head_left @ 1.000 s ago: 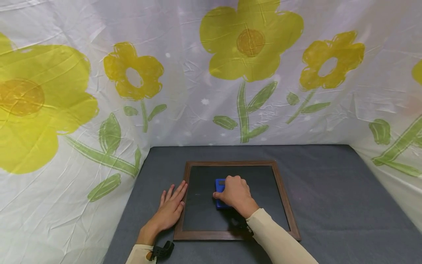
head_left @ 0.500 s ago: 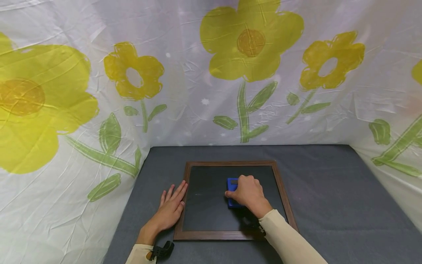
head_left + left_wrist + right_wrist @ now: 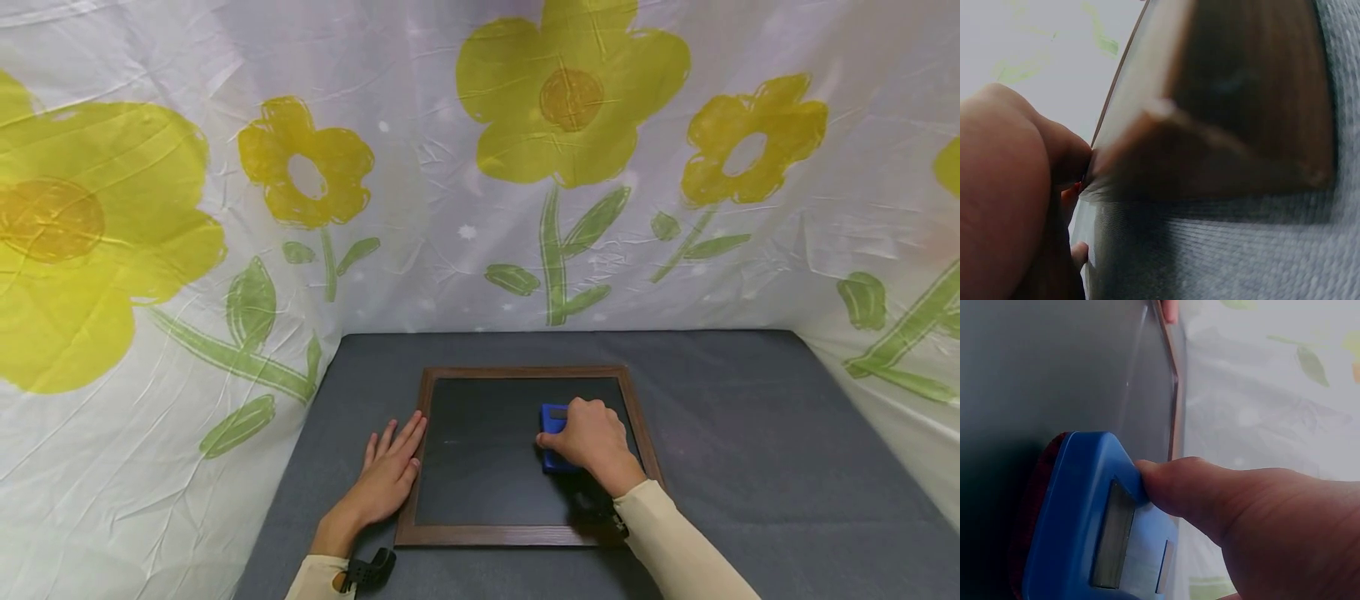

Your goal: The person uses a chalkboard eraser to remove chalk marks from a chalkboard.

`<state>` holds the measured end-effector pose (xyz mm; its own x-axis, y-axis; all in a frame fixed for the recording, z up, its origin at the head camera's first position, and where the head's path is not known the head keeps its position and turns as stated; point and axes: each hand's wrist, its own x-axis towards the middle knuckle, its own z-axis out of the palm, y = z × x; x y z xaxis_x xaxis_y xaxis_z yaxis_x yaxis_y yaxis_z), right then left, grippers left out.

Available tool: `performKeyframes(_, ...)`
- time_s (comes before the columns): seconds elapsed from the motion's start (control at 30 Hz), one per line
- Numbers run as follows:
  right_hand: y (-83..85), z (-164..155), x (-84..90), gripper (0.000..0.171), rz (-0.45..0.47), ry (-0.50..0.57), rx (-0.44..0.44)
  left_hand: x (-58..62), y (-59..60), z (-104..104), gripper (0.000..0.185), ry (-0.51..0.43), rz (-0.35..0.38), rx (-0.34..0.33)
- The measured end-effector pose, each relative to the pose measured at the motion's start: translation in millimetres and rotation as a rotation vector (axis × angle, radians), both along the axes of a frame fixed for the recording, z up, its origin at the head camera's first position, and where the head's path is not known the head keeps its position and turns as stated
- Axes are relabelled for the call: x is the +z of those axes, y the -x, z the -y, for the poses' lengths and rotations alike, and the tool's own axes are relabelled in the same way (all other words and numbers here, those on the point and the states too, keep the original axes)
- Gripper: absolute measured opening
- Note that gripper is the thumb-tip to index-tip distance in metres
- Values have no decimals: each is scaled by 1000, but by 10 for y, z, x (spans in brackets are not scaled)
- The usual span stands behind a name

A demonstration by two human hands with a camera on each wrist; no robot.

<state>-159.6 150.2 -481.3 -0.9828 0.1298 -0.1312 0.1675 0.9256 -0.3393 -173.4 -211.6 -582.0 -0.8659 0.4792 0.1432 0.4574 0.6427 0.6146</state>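
A blackboard (image 3: 487, 492) in a brown wooden frame lies flat on the grey cloth. My right hand (image 3: 592, 442) grips a blue board eraser (image 3: 553, 421) on the right half of the board. In the right wrist view the thumb presses against the side of the eraser (image 3: 1072, 506), whose dark red felt pad (image 3: 1035, 519) faces the board. With fingers spread, my left hand (image 3: 382, 479) rests at the left edge of the frame, fingertips on the wood. The left wrist view shows the frame's near corner (image 3: 1166, 156) close up and blurred. A faint pale mark sits on the board's left part.
Grey cloth (image 3: 750, 467) covers the table around the board. Behind and at both sides hangs a white curtain (image 3: 420, 250) printed with yellow flowers. A black band (image 3: 371, 569) is on the left wrist.
My right hand has slid the eraser to the right across the board, from near the middle toward the right side of the frame. The left hand and the blackboard have stayed in place.
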Motion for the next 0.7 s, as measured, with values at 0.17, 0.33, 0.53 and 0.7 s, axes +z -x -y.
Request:
performKeyframes(0.17, -7, -109, -1, 67, 11, -19, -11, -1, 5, 3, 64, 28, 52, 15)
performKeyframes(0.33, -16, -204, 15, 68, 27, -26, -33, 4, 2, 7, 64, 27, 63, 17)
performKeyframes(0.53, -18, -298, 20, 68, 44, -20, -46, -6, 3, 5, 64, 29, 60, 16)
performKeyframes(0.7, -14, -378, 25, 70, 52, -19, -57, 1, 7, 1, 64, 33, 58, 14)
